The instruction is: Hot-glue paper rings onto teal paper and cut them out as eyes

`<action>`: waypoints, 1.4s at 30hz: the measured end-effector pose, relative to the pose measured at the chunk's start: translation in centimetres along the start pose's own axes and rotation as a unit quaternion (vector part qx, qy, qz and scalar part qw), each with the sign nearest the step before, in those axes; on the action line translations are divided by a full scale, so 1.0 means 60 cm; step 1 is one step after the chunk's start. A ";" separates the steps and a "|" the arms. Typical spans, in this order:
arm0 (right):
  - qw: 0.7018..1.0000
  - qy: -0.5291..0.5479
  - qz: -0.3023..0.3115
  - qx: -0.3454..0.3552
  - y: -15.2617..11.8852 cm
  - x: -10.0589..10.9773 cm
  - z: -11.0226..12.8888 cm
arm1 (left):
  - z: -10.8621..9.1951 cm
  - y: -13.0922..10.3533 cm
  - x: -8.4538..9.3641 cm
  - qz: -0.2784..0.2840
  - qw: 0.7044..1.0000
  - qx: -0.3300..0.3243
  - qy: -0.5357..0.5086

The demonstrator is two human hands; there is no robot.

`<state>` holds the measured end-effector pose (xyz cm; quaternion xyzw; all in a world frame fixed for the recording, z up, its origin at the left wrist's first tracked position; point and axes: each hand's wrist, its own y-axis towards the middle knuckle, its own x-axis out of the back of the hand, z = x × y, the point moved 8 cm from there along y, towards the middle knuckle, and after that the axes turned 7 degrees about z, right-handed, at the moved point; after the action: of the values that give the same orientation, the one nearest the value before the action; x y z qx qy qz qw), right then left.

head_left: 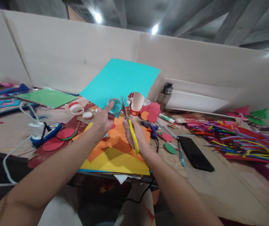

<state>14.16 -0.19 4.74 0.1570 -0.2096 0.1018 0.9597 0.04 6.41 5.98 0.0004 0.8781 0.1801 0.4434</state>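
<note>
My left hand (105, 120) grips the lower edge of a large turquoise sheet (125, 78), which is raised above the table. Its thumb presses a round, clear ring or lid (115, 106) against the sheet. My right hand (134, 133) holds yellow-handled scissors (132, 135), their blades pointing up beside the ring at the sheet's lower edge. Whether the blades touch the sheet I cannot tell. Below both hands lie orange paper (115, 139) and yellow paper (118, 161). White and red paper cups (137, 103) stand just behind the scissors.
Red paper circles (53, 143) and a blue power strip (45, 138) are on the left, with a green sheet (49, 97) behind. On the right lie a blue glue gun (152, 128), a black phone (195, 153) and many coloured pipe cleaners (238, 138). A bottle (165, 96) stands at the back.
</note>
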 end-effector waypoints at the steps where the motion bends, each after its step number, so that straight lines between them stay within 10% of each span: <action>1: 1.000 -0.003 0.000 0.000 -0.001 0.001 0.002 | 0.000 0.001 0.001 -0.001 1.000 0.002 0.001; 42: 0.992 -0.118 0.043 -0.004 -0.016 -0.003 0.025 | -0.043 0.025 0.004 0.170 0.965 0.098 0.173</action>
<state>13.71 -1.61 5.74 0.1553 -0.3280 0.1226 0.9237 -2.35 7.03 7.65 0.1613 0.9418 0.1635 0.2454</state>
